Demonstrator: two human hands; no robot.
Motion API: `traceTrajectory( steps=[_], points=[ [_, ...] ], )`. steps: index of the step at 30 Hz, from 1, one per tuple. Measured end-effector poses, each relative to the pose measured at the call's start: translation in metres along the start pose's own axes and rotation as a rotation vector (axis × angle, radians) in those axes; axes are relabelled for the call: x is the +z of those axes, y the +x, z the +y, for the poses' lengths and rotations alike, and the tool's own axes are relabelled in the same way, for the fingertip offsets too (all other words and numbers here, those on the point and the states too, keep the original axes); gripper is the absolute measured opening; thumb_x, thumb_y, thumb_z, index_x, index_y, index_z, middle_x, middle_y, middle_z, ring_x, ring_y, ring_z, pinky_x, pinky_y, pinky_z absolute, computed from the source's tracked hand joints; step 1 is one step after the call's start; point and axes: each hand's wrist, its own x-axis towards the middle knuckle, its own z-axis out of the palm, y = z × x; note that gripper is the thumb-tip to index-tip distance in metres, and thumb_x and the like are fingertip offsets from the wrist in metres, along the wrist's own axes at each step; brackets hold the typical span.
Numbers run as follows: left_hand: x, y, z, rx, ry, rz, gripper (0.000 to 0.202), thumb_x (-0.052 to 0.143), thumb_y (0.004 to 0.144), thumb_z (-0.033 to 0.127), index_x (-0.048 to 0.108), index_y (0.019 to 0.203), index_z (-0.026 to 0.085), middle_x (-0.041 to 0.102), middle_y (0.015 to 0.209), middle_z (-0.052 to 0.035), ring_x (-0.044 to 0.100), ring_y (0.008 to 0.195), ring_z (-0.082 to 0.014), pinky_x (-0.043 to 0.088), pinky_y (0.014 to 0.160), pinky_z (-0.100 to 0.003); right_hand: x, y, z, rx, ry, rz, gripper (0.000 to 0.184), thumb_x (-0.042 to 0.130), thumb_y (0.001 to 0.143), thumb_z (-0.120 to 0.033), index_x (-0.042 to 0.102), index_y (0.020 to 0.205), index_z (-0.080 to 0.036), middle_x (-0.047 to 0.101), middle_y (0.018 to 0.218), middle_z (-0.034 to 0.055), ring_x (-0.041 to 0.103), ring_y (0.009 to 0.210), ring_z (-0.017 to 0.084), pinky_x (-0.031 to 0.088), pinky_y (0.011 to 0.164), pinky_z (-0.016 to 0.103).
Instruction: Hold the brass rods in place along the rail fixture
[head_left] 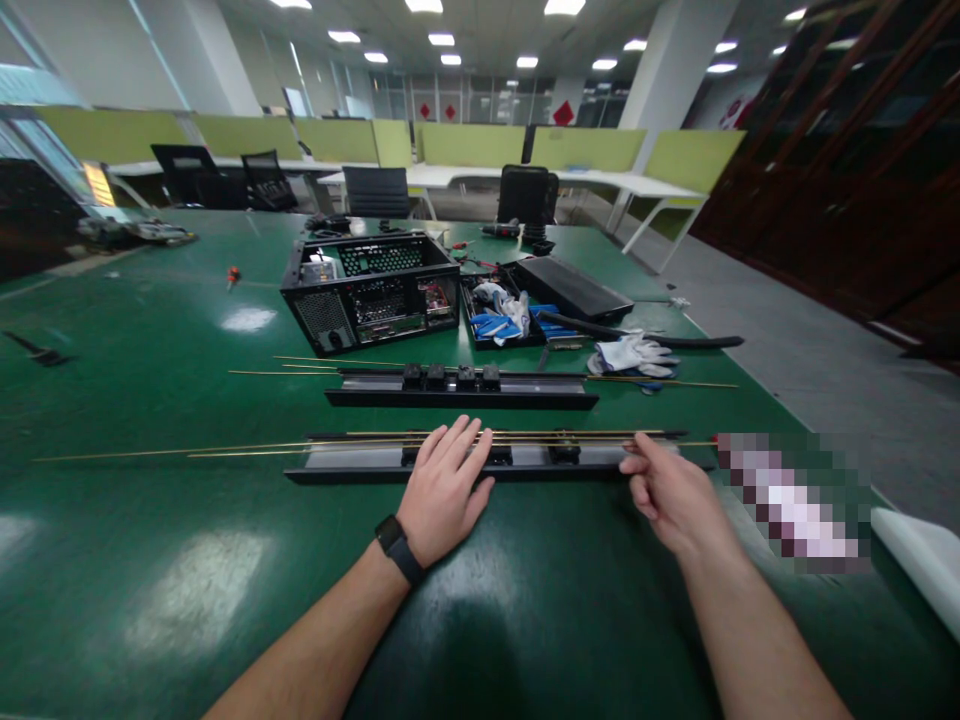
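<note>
A long black power strip housing [352,462] lies across the green table in front of me, with thin brass rods [225,449] running along its top and sticking out to the left. My left hand [448,490] lies flat on the housing's middle, fingers spread over the socket blocks. My right hand [667,490] pinches the right end of the housing and rods with its fingertips. A second black strip [525,390] with several socket blocks and its own brass rods lies parallel just behind.
An open black computer case [371,290] stands behind the strips. To its right are a black tray with blue parts [499,315], a flat black cover [574,290], white work gloves [634,353] and a black hose [675,340]. Office chairs and desks stand beyond.
</note>
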Motion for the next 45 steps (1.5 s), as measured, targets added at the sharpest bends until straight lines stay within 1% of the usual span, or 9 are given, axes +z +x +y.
traceTrajectory(
  steps=[9, 18, 29, 31, 36, 38, 40, 43, 45],
  points=[
    [0.000, 0.001, 0.001, 0.008, 0.018, -0.008, 0.054, 0.053, 0.095, 0.029, 0.045, 0.148, 0.018, 0.047, 0.152, -0.0115, 0.037, 0.146, -0.0272, 0.029, 0.120, -0.048, 0.000, -0.001, 0.002, -0.025, 0.003, -0.041, 0.036, 0.081, 0.072, -0.044, 0.060, 0.079, -0.016, 0.063, 0.057, 0.0009, 0.039, 0.028, 0.006, 0.019, 0.024, 0.016],
    [0.006, 0.001, 0.000, 0.040, 0.011, 0.023, 0.060, 0.054, 0.094, 0.030, 0.039, 0.152, 0.023, 0.046, 0.153, -0.0112, 0.038, 0.145, -0.0297, 0.031, 0.119, -0.050, -0.001, -0.003, 0.001, -0.039, 0.015, -0.048, 0.031, 0.075, 0.078, -0.041, 0.060, 0.081, -0.015, 0.063, 0.058, 0.0011, 0.039, 0.029, 0.005, 0.018, 0.025, 0.016],
    [0.007, 0.001, -0.002, 0.049, 0.031, 0.025, 0.059, 0.053, 0.095, 0.030, 0.038, 0.152, 0.022, 0.047, 0.152, -0.0115, 0.037, 0.145, -0.0290, 0.030, 0.118, -0.050, 0.000, -0.006, -0.003, -0.013, 0.035, -0.041, 0.027, 0.074, 0.080, -0.038, 0.061, 0.079, -0.015, 0.062, 0.057, 0.0007, 0.040, 0.029, 0.005, 0.019, 0.025, 0.015],
    [0.007, 0.001, -0.002, 0.050, 0.036, 0.020, 0.058, 0.052, 0.095, 0.030, 0.039, 0.151, 0.021, 0.046, 0.153, -0.0118, 0.036, 0.146, -0.0286, 0.030, 0.119, -0.050, -0.003, -0.003, -0.003, -0.025, 0.046, -0.011, 0.026, 0.075, 0.079, -0.037, 0.061, 0.078, -0.015, 0.062, 0.057, 0.0003, 0.040, 0.029, 0.005, 0.019, 0.025, 0.016],
    [0.004, 0.001, -0.001, 0.047, 0.049, 0.010, 0.056, 0.053, 0.095, 0.030, 0.042, 0.149, 0.019, 0.046, 0.153, -0.0125, 0.036, 0.146, -0.0283, 0.030, 0.119, -0.049, -0.014, 0.007, -0.005, -0.074, 0.050, 0.136, 0.026, 0.074, 0.079, -0.039, 0.059, 0.077, -0.017, 0.061, 0.055, -0.0008, 0.040, 0.029, 0.006, 0.020, 0.025, 0.015],
    [0.003, 0.002, -0.001, 0.049, 0.046, 0.016, 0.056, 0.053, 0.095, 0.030, 0.042, 0.149, 0.020, 0.047, 0.152, -0.0124, 0.036, 0.146, -0.0286, 0.030, 0.119, -0.049, -0.014, 0.008, -0.006, -0.072, 0.038, 0.153, 0.028, 0.074, 0.079, -0.040, 0.060, 0.077, -0.017, 0.062, 0.055, 0.0001, 0.040, 0.029, 0.006, 0.020, 0.025, 0.016],
    [0.003, 0.002, -0.001, 0.049, 0.044, 0.016, 0.057, 0.052, 0.095, 0.030, 0.041, 0.150, 0.020, 0.047, 0.152, -0.0125, 0.036, 0.146, -0.0290, 0.030, 0.119, -0.050, -0.011, 0.006, -0.005, -0.053, 0.028, 0.120, 0.029, 0.075, 0.078, -0.042, 0.060, 0.079, -0.016, 0.064, 0.056, 0.0013, 0.039, 0.028, 0.006, 0.019, 0.025, 0.016],
    [0.004, 0.001, -0.001, 0.043, 0.039, 0.014, 0.058, 0.052, 0.095, 0.029, 0.040, 0.151, 0.021, 0.046, 0.153, -0.0126, 0.036, 0.146, -0.0293, 0.031, 0.118, -0.051, -0.003, 0.000, -0.002, -0.021, 0.014, 0.020, 0.032, 0.078, 0.075, -0.043, 0.060, 0.079, -0.016, 0.064, 0.057, 0.0019, 0.039, 0.027, 0.006, 0.017, 0.024, 0.016],
    [0.004, 0.000, -0.002, 0.037, 0.038, 0.007, 0.058, 0.052, 0.095, 0.029, 0.040, 0.151, 0.021, 0.046, 0.153, -0.0123, 0.036, 0.146, -0.0289, 0.031, 0.118, -0.050, -0.002, 0.000, -0.001, -0.018, 0.009, 0.006, 0.033, 0.079, 0.074, -0.042, 0.060, 0.077, -0.016, 0.063, 0.056, 0.0015, 0.039, 0.027, 0.006, 0.017, 0.024, 0.016]
  ],
)
